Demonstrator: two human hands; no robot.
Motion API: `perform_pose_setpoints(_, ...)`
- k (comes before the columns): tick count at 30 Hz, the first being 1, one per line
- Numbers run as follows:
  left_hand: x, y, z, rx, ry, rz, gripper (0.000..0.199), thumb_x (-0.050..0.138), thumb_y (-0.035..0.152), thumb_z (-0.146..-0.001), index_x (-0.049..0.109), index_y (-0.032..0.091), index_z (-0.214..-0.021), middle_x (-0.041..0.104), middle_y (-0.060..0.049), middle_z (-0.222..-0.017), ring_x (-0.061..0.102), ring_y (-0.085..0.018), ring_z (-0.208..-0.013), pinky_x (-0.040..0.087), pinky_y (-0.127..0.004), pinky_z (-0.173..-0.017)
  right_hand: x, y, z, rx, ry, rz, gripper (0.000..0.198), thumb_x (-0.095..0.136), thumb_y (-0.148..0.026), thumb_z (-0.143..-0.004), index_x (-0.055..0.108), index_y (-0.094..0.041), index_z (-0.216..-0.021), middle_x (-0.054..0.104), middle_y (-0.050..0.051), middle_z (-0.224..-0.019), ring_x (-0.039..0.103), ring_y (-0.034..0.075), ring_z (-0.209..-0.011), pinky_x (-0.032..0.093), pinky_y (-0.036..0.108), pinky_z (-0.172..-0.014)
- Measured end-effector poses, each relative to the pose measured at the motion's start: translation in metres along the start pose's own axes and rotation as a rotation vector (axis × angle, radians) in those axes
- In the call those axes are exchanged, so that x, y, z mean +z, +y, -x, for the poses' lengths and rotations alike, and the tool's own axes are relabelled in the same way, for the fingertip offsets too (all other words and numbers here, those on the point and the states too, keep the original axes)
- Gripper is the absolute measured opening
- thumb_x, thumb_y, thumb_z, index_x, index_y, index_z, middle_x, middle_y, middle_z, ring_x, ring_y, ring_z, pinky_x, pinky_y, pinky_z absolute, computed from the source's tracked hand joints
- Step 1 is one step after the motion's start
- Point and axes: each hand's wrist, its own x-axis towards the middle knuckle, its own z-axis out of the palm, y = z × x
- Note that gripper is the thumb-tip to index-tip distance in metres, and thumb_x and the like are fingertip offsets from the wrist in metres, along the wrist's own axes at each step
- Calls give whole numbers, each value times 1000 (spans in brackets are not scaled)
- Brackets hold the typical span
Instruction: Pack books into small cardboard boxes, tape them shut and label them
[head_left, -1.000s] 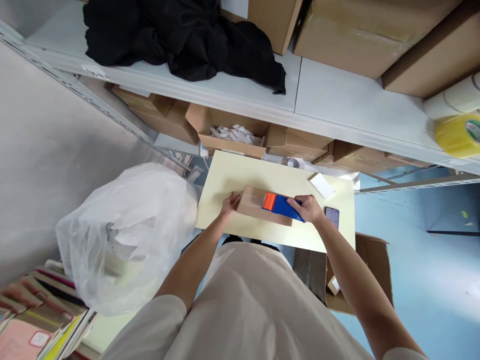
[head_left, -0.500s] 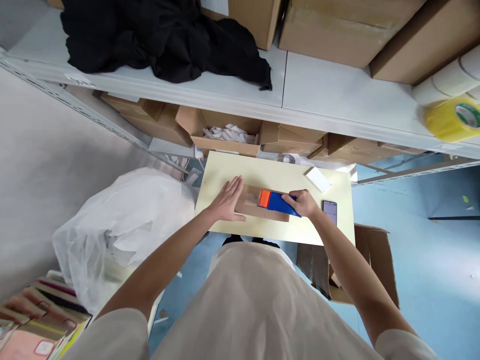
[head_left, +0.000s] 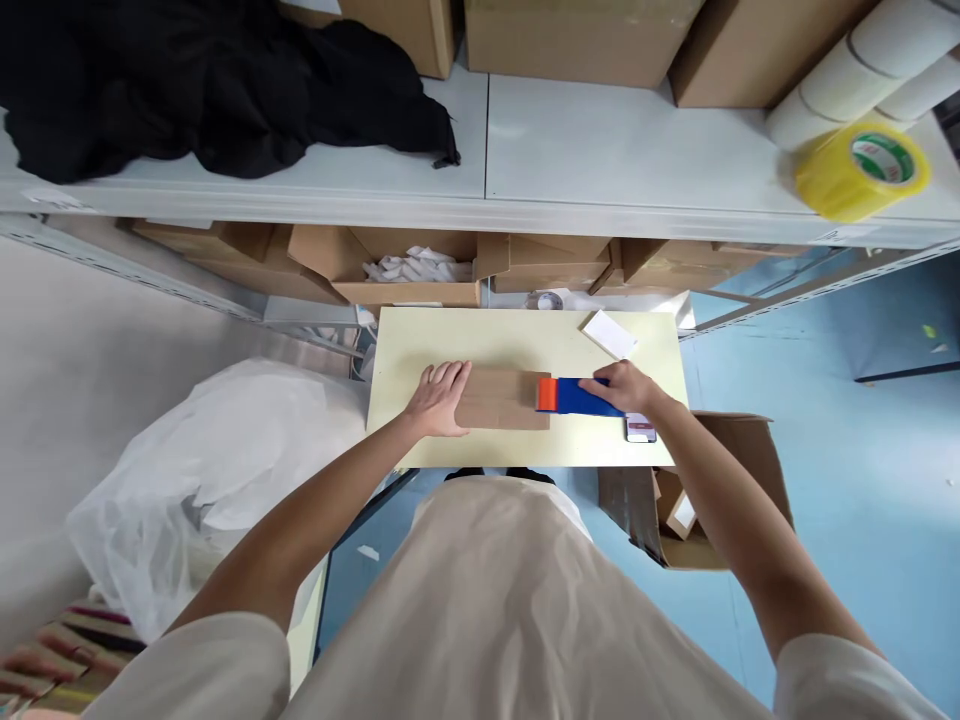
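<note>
A flat-topped, oblong brown cardboard box (head_left: 502,400) lies between the hands on a pale yellow rectangular table (head_left: 457,337), its long axis running left to right, roughly parallel to the table's near edge. The left hand (head_left: 441,400) is the nearer one: it touches the box's left end, thumb spread apart from the fingers, thumb toward the near side and fingers toward the far side; whether it pinches the cardboard or merely bears on it, I cannot tell. The right hand (head_left: 624,386) lies off to the right, past the box's right end and apart from it, closed around a blue, flat-sided tape dispenser with an orange front (head_left: 571,397). That dispenser lines up with the box's long axis, its orange front pointing left and overlapping the right end in this view; whether the two touch is unclear. On the far side of the right hand lies a thin white rectangular box (head_left: 610,334); on its near side, partly hidden, a smartphone with a lit screen (head_left: 640,429).
</note>
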Motion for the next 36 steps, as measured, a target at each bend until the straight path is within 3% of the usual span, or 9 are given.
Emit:
perform_pose_setpoints(4,-2,3,-2,-17,-44,-57,122,72,53,-51,12,6,-146,35,-23,-142,30,-39,-130,4,-53,-111,8,56,16,30,29,-11,58,35,-67,-82,42,-21,-48,47,0,-47,44,12,-46,33,26,-52)
perform_pose_setpoints(10,-5,21,-6,-38,-105,-182,121,67,62,-56,11,4,-146,17,-26,-151,18,-40,-137,-8,-58,-108,35,59,-7,6,9,1,55,37,-66,-82,45,-21,-51,49,0,-49,44,12,-46,32,26,-50)
perform_pose_setpoints(16,14,100,-50,133,-144,-140,121,55,77,-58,14,7,-147,9,-20,-154,2,-35,-142,-6,-49,-112,41,62,-13,-13,7,-56,54,38,-63,-83,44,-21,-49,50,1,-48,45,13,-46,33,26,-50)
perform_pose_setpoints(20,25,138,-80,202,-124,-113,110,52,70,-68,12,5,-147,12,-19,-154,1,-32,-143,-3,-46,-114,47,64,-12,-18,19,-68,53,36,-61,-84,48,-21,-52,53,2,-50,48,14,-49,34,26,-53)
perform_pose_setpoints(24,27,140,-86,183,-126,-100,101,55,57,-73,10,4,-147,11,-19,-154,5,-31,-143,-1,-44,-114,52,80,-5,-51,-4,-143,53,34,-60,-85,52,-20,-55,52,1,-50,45,12,-48,33,25,-52)
perform_pose_setpoints(30,27,137,-84,169,-147,-79,98,56,52,-74,10,4,-147,13,-18,-154,6,-30,-143,-1,-43,-114,43,131,23,-51,-33,-105,59,32,-64,-85,56,-18,-56,55,4,-52,49,14,-50,35,27,-54)
perform_pose_setpoints(33,25,139,-84,176,-153,-82,98,58,52,-72,15,6,-146,13,-17,-154,5,-32,-143,0,-45,-114,36,119,27,91,-81,13,60,38,-66,-82,63,-16,-62,62,11,-63,58,21,-63,39,30,-59)
perform_pose_setpoints(36,21,140,-84,220,-187,-124,95,64,51,-67,25,13,-145,12,-14,-155,3,-35,-142,0,-49,-113,36,71,14,298,-93,148,59,43,-65,-81,69,-13,-79,67,18,-81,63,29,-79,42,34,-65)
